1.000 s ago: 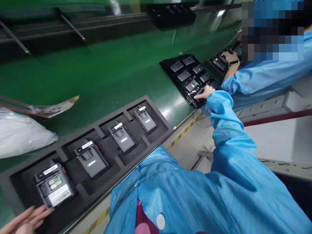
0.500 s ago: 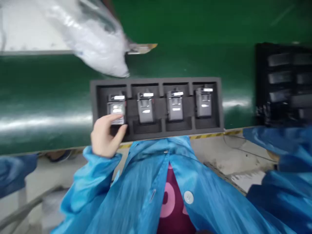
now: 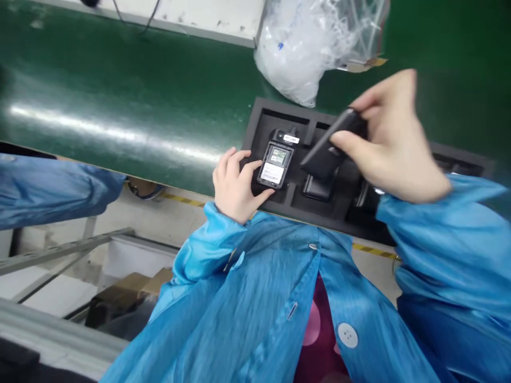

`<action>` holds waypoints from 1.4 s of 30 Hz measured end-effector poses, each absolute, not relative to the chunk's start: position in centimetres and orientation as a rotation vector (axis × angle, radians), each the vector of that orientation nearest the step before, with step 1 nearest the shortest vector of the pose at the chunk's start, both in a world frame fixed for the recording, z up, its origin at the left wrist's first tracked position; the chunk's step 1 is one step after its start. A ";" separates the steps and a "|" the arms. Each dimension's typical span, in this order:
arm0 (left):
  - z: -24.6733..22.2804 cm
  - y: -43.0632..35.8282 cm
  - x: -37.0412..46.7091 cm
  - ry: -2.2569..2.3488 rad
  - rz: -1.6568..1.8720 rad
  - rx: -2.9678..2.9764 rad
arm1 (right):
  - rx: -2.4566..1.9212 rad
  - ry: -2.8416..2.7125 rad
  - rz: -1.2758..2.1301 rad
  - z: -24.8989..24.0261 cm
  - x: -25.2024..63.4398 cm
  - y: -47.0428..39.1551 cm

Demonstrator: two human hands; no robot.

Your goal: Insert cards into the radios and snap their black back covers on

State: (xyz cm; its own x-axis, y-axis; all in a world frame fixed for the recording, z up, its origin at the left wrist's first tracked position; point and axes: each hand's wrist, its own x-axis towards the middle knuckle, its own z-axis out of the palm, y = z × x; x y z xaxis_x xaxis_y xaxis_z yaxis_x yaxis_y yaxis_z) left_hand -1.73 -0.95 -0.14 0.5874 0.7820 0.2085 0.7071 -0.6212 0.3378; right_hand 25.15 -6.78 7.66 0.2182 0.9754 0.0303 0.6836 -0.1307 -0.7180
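Observation:
A black foam tray lies at the green table's front edge, with small black devices in its compartments. In the leftmost one, a device shows an open back with a white label. My left hand is spread at that device's left side, fingertips at its edge. Over the second compartment, my right hand pinches a flat black cover between thumb and fingers, tilted in the air. Under the cover, part of another device shows; my right hand and sleeve hide much of the tray's right part.
Behind the tray lies a clear plastic bag with white contents. A white board is at the back left. Another person's blue sleeve is at the left edge. A metal frame stands below the table at left.
The view has shifted left, so the tray appears further right. My right hand has come into view, holding the black cover. My left hand remains beside the leftmost device.

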 end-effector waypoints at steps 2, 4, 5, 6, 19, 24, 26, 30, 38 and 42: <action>-0.1 -0.9 -1.7 1.260 0.502 2.580 | -1.825 -1.619 0.699 6.6 22.1 -3.8; -0.2 -0.9 -1.7 1.275 0.527 2.550 | -1.817 -1.683 0.779 5.5 19.9 -1.9; -0.3 -1.0 -1.7 1.278 0.541 2.535 | -1.822 -1.707 0.807 5.0 19.3 -1.3; -0.4 -1.0 -1.7 1.278 0.555 2.521 | -1.827 -1.729 0.829 4.5 18.8 -0.9; -1.1 -1.2 -1.7 1.268 0.655 2.415 | -1.910 -1.850 0.723 2.7 17.3 -1.8; -1.4 -1.2 -1.7 1.255 0.697 2.402 | -2.049 -1.977 0.273 1.3 16.0 -3.0; -1.4 -1.3 -1.7 1.258 0.689 2.400 | -2.103 -1.969 0.165 0.9 15.6 -3.2; -1.2 -1.4 -1.7 1.276 0.647 2.398 | -2.145 -1.987 0.061 0.5 15.0 -3.3; -0.6 -1.5 -1.7 1.287 0.611 2.384 | -2.161 -2.045 -0.026 0.4 14.4 -3.6; -0.6 -1.4 -1.7 1.292 0.582 2.376 | -2.177 -2.078 -0.085 0.2 14.1 -3.6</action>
